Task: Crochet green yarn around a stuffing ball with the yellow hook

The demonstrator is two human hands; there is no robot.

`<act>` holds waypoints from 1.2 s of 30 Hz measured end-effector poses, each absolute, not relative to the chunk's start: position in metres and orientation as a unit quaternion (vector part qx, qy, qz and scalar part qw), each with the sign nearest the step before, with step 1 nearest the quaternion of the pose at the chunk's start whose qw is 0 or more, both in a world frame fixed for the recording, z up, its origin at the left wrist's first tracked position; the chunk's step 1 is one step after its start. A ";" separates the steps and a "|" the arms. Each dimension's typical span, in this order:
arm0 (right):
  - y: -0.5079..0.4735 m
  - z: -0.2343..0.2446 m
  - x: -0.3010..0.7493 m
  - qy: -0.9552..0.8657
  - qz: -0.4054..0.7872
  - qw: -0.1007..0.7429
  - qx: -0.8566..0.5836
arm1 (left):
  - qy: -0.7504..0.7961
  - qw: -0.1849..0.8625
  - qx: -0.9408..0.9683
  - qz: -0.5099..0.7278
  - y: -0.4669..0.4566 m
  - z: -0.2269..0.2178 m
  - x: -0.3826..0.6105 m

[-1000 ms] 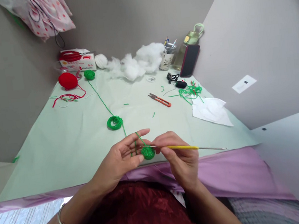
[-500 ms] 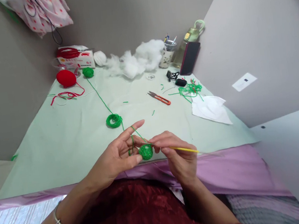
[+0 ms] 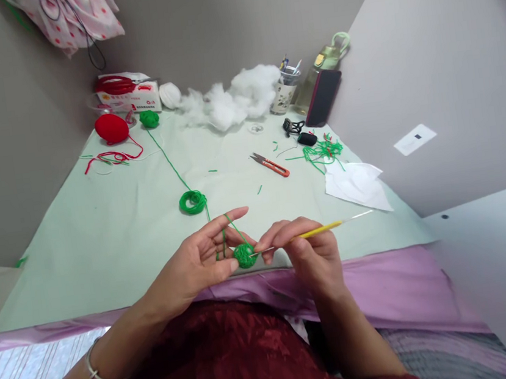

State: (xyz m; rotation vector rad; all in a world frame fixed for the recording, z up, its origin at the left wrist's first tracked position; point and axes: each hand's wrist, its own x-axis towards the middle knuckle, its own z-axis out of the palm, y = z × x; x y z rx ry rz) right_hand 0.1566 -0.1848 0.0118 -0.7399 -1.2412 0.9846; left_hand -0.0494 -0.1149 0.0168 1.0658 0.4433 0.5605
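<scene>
A small round green crochet piece (image 3: 245, 256) is pinched between the thumb and fingers of my left hand (image 3: 201, 257). Green yarn runs over that hand's raised index finger and down to the piece. My right hand (image 3: 313, 250) grips a crochet hook (image 3: 320, 230) with a yellow handle, its metal tip at the piece's right side. Fingers of the right hand also rest close to the piece's edge. Beyond the left hand lies a loose coil of green yarn (image 3: 192, 202), joined by a strand to a small green ball (image 3: 149, 119).
Orange thread snips (image 3: 270, 165) lie mid-table. White stuffing (image 3: 233, 100), a pen cup (image 3: 284, 90), a bottle (image 3: 322, 70) and a phone (image 3: 323, 98) stand along the back. Green yarn scraps (image 3: 323, 149) and white paper (image 3: 356, 184) are at right, a red yarn ball (image 3: 111, 128) at left.
The hook has swung from sloping down at its right end to sloping up, and its tip has moved down to the piece. My right hand has shifted slightly right.
</scene>
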 end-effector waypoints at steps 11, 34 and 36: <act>-0.202 0.022 0.144 -0.792 -0.107 0.408 -0.441 | 0.292 0.757 0.468 0.351 -0.130 0.021 -0.037; -0.205 0.003 0.142 -0.639 0.151 0.633 -0.409 | 0.249 0.823 0.413 0.300 -0.119 0.024 -0.042; -0.202 0.005 0.144 -0.616 0.194 0.648 -0.405 | 0.250 0.819 0.424 0.296 -0.118 0.025 -0.044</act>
